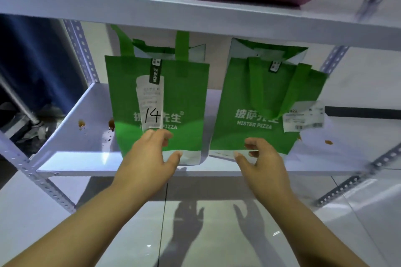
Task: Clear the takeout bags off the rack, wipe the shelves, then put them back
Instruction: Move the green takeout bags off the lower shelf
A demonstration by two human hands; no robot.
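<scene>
Fingers apart and gripping nothing, my left hand (149,154) and right hand (262,161) reach for the left bag (165,97) and right bag (256,97) at the shelf's (71,158) front edge, so its stains (81,124) can be wiped.

Pretty plain: left forearm (82,230) and right forearm (308,230) are bare to the frame edge, left grip (149,154) and right grip (262,158) have short plain nails.

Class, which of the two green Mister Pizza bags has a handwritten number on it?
The left green bag, by the left hand: its long receipt reads 14. The right green bag carries only a printed slip.
</scene>
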